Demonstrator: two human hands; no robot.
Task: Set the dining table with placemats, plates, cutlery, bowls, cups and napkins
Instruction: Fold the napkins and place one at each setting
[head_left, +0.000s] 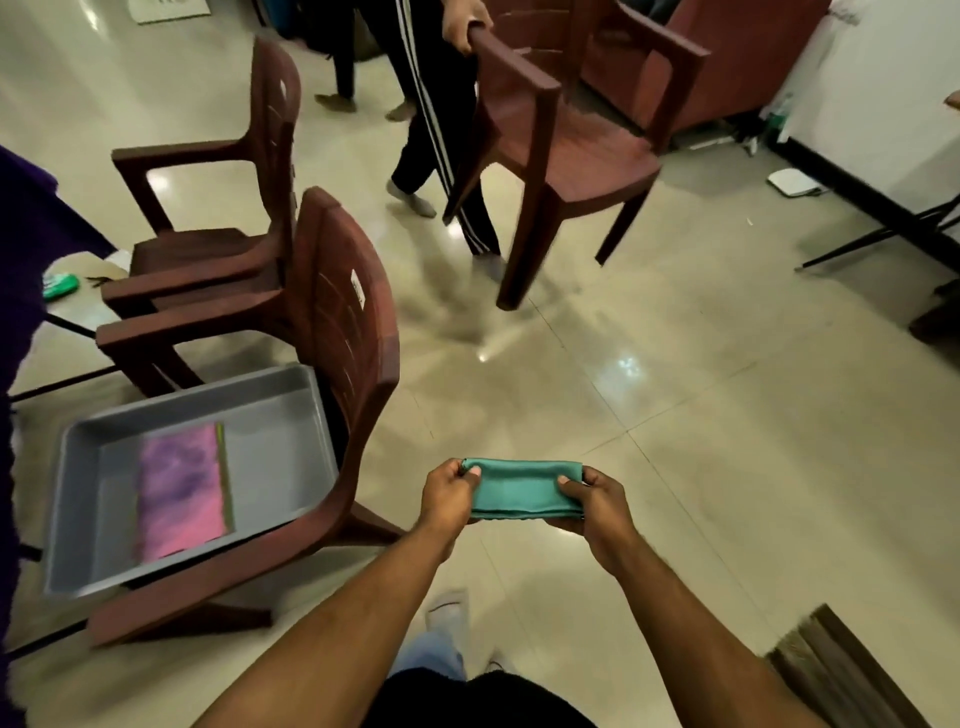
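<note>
Napkin (522, 488) stretched between left hand (449, 491), right hand (597, 501), thumbs on top.

Both hands hold a folded green napkin (522, 488) above the tiled floor (727, 415), the left hand (448, 491) pinching its left end and the right hand (597, 501) gripping its right end. To the left, a grey tray (291, 415) with a pink-purple cloth (182, 493) inside rests on a brown plastic chair (343, 332). A second such chair (218, 218) stands beyond it. Far off, another person's hand (465, 28) holds a third chair (561, 150) by its back.
</note>
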